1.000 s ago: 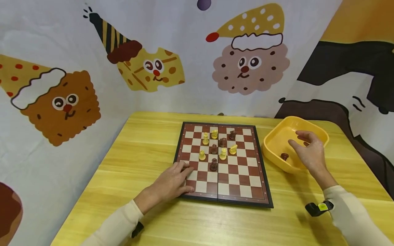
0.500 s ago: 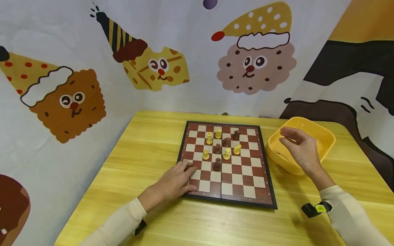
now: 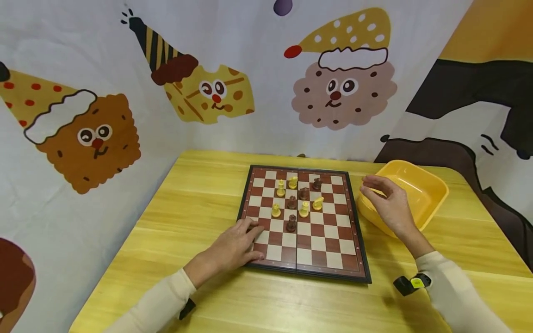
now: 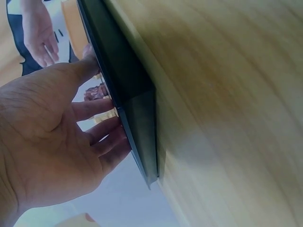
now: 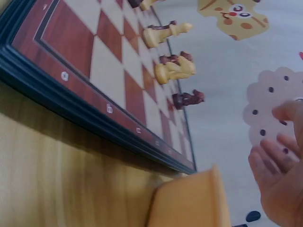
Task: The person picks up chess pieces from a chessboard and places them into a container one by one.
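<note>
My left hand (image 3: 233, 245) rests at the near left corner of the chessboard (image 3: 333, 231), thumb and fingers touching its edge. In the left wrist view the fingers (image 4: 111, 137) lie against the board's rim. Several light and dark chess pieces stand on the board, among them a light knight (image 3: 318, 203) and a dark piece (image 3: 291, 224) nearest me. My right hand (image 3: 391, 203) hovers over the left side of the yellow bin (image 3: 429, 185). Its thumb and fingers stand apart in the right wrist view, with nothing visible between them. It hides part of the bin's inside.
A wooden table (image 3: 187, 185) carries the board and the bin, which sits just right of the board. Behind stands a white cloth backdrop (image 3: 266, 134) with cartoon prints. A black wrist device (image 3: 410, 284) hangs under the right sleeve.
My right hand has moved left, from over the middle of the bin to its left side. The dark piece seen in the bin earlier is out of sight. My left hand stays on the board.
</note>
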Motion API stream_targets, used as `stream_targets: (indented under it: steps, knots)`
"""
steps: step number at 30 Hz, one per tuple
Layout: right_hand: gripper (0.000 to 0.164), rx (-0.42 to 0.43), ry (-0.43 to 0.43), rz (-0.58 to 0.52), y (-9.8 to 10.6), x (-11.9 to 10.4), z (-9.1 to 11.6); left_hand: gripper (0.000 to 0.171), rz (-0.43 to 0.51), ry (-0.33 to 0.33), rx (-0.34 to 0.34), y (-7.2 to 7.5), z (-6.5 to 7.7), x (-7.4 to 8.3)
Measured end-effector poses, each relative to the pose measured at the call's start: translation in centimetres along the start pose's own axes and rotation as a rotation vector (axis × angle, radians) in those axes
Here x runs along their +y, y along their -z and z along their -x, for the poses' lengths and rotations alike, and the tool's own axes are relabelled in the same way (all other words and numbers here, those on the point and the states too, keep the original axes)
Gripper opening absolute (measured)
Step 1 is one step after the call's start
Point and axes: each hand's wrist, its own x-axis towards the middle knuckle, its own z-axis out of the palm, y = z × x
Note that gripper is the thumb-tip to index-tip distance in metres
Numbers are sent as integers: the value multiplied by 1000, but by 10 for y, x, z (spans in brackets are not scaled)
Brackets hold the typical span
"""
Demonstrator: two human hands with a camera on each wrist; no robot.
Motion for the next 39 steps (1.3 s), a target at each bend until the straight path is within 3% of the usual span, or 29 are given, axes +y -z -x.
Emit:
stream_targets:
  steps: [8, 24, 35, 39]
  knots:
    - [37, -124, 35, -107, -25, 0, -3, 71, 32, 14, -7, -2, 2, 1]
    - [37, -375, -146, -130, -63, 20, -10, 72, 64, 34, -23, -6, 3, -3]
    - [29, -367, -54, -6, -81, 25, -14, 70, 71, 51, -26, -3, 2, -2]
    - [28, -355, -66, -11, -84, 25, -13, 68, 81, 44, -20, -2, 3, -1]
